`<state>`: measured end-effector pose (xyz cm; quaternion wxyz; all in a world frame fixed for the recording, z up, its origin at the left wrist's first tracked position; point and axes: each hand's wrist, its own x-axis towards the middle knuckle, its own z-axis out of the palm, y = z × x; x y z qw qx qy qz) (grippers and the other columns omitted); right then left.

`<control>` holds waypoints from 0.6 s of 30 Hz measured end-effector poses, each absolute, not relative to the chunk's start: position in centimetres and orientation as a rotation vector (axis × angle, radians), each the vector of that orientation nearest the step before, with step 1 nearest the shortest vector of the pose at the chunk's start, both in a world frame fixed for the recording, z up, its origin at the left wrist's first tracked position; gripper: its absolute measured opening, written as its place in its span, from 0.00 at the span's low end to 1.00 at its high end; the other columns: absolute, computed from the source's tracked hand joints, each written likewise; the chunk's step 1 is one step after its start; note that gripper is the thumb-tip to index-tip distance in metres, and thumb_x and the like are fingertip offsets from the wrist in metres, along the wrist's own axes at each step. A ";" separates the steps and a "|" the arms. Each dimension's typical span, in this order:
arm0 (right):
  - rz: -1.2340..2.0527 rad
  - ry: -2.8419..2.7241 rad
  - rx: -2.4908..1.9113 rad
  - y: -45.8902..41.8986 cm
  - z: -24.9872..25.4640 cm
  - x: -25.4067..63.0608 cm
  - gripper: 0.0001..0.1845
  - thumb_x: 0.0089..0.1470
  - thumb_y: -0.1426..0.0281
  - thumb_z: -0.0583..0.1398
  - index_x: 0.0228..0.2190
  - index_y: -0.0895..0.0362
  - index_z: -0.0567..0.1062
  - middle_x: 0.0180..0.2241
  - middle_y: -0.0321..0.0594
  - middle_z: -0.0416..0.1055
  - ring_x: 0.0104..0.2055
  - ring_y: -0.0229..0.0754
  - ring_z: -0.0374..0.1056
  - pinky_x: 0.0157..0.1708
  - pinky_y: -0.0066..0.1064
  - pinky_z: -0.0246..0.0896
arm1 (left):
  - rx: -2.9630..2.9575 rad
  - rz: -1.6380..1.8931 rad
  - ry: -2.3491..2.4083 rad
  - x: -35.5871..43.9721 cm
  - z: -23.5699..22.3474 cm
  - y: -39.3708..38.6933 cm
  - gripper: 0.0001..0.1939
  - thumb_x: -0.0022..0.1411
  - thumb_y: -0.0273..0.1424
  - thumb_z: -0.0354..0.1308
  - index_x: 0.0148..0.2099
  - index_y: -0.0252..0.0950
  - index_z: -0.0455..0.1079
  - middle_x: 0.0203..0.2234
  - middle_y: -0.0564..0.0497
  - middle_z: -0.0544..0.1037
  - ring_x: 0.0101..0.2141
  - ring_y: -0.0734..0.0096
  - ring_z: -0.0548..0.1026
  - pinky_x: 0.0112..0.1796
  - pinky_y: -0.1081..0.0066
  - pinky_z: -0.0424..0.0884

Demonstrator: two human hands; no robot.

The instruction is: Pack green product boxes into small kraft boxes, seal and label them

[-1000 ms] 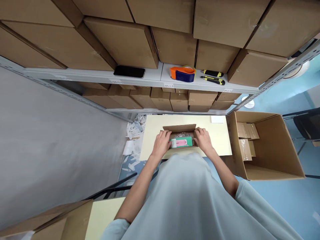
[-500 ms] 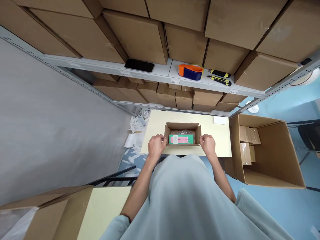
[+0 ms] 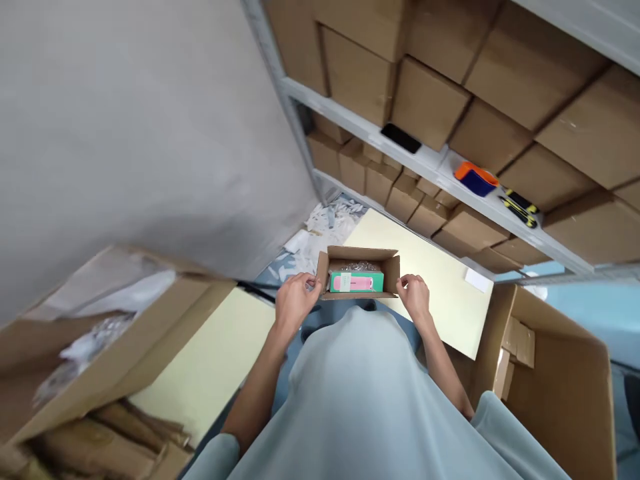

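Note:
A small open cardboard box (image 3: 363, 253) is held in front of my body with its flaps up. Inside lies a green package (image 3: 376, 282) with a pink picture and a pale label, and crumpled clear plastic wrap (image 3: 361, 266) shows behind it. My left hand (image 3: 295, 301) pinches the flap at the box's left end. At the opposite end, the fingers of my right hand (image 3: 415, 297) are closed on the right flap. The box overlaps the near left part of the cream table (image 3: 445, 287).
Left, a large carton (image 3: 165, 333) with clear wrap stands by another cream tabletop (image 3: 215, 347). A big open carton (image 3: 560, 400) with smaller boxes is at right. The shelf (image 3: 435, 163) holds a phone (image 3: 401, 138), an orange-and-blue tape dispenser (image 3: 476, 179) and cutters (image 3: 519, 208). Paper scraps (image 3: 335, 220) litter the floor.
My view has turned left, so the shelf and table slant and the left carton shows more. Both hands still hold the box, which has come off the table's middle toward its left edge.

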<state>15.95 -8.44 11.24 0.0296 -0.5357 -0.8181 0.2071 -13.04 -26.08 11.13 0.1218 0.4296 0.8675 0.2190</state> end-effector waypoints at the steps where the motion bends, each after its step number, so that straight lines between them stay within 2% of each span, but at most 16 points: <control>1: 0.645 -2.584 -1.580 -9.0 11.3 14.3 0.13 0.73 0.68 0.60 0.39 0.55 0.85 0.40 0.45 0.86 0.47 0.51 0.77 0.43 0.35 0.64 | 1.173 0.656 2.580 -13.7 11.1 -28.2 0.10 0.69 0.36 0.57 0.36 0.42 0.78 0.37 0.45 0.88 0.42 0.52 0.84 0.46 0.61 0.76; 12: 0.599 -3.094 -0.828 -20.2 11.6 -6.3 0.13 0.73 0.68 0.61 0.41 0.55 0.87 0.42 0.46 0.87 0.49 0.51 0.79 0.47 0.34 0.66 | 0.341 0.790 2.817 -18.6 9.4 -51.5 0.12 0.70 0.39 0.56 0.37 0.41 0.78 0.40 0.44 0.88 0.41 0.54 0.84 0.45 0.62 0.75; 18: 0.506 -3.271 -0.562 -28.7 11.4 -15.1 0.12 0.74 0.69 0.62 0.43 0.57 0.88 0.45 0.47 0.88 0.50 0.51 0.80 0.49 0.34 0.66 | 0.094 0.792 2.870 -20.6 8.8 -61.0 0.13 0.70 0.40 0.56 0.37 0.42 0.78 0.39 0.44 0.87 0.41 0.54 0.83 0.41 0.63 0.74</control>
